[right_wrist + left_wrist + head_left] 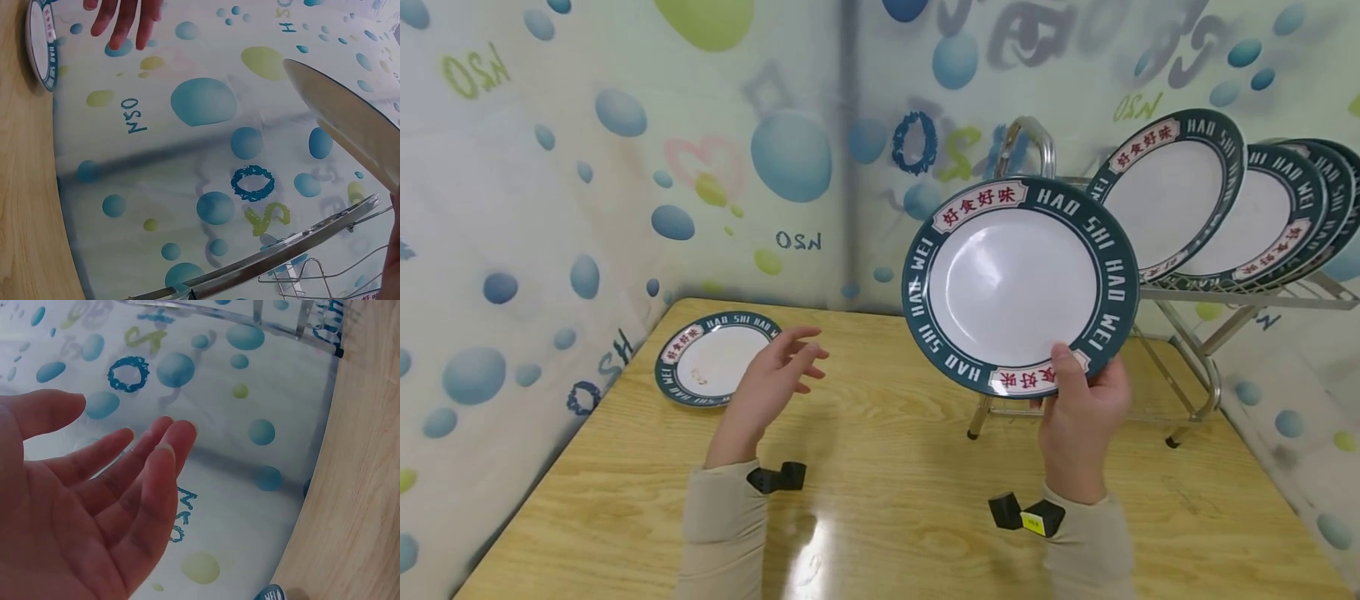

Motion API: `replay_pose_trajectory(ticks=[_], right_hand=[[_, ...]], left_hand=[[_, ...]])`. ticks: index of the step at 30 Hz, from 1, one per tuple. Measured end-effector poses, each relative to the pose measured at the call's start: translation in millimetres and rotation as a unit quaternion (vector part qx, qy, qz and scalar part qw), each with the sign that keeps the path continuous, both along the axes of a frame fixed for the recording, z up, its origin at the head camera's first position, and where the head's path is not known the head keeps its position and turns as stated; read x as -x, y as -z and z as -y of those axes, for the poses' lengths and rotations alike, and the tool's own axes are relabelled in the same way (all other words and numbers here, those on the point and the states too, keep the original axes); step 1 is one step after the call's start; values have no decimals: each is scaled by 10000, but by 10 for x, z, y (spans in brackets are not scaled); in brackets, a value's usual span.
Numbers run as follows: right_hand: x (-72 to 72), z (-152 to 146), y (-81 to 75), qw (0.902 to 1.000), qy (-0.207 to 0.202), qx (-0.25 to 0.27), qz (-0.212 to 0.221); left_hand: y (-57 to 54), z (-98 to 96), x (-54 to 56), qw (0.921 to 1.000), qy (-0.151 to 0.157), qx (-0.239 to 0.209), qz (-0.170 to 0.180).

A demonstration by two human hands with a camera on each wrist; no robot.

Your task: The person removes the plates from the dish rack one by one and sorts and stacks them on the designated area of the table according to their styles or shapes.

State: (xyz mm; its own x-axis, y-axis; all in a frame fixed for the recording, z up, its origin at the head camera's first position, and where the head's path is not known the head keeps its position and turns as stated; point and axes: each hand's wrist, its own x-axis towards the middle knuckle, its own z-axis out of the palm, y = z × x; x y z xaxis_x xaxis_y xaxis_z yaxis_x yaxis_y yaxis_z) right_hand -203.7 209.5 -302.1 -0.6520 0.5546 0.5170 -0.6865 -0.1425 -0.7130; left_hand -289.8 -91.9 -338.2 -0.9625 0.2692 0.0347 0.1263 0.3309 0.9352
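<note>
My right hand (1082,417) grips a white plate (1011,287) with a green lettered rim by its lower right edge, thumb on the front face. The plate is held up in front of the metal rack, tilted toward the head camera. Its pale underside shows edge-on in the right wrist view. My left hand (772,379) is raised over the table with fingers loosely spread and nothing in them, as the left wrist view also shows. Behind it, a second plate (711,367) of the same pattern lies flat on the table, with small yellowish marks on its white centre.
A metal dish rack (1213,375) stands at the right of the wooden table (880,467), with several matching plates (1165,204) leaning upright on its top tier. A patterned cloth wall (700,167) closes off the back and sides.
</note>
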Motion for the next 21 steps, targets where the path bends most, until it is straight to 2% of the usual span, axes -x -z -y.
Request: replay_pose_trajectory(ticks=[5,9,11,13,18,21], right_hand=[[3,21,17,9995,65,-127,269],[-5,35,20,9989,68,-193,425],[-6,41,21,9986,53,-222,478],[-5,51,21,9983,50,-267,517],[3,72,25,9978,51,-333,563],[9,79,29,9973,57,-382,623]], left_hand=[[-40,-27,-19,9998,122,137,60],[-66,-39,-36,9997,233,70,67],[-88,-56,-52,9992,391,10,21],[-156,-87,-99,9982,606,6,-26],[-380,-189,-255,9941,1079,106,-84],[-352,-216,-246,9911,1320,38,-141]])
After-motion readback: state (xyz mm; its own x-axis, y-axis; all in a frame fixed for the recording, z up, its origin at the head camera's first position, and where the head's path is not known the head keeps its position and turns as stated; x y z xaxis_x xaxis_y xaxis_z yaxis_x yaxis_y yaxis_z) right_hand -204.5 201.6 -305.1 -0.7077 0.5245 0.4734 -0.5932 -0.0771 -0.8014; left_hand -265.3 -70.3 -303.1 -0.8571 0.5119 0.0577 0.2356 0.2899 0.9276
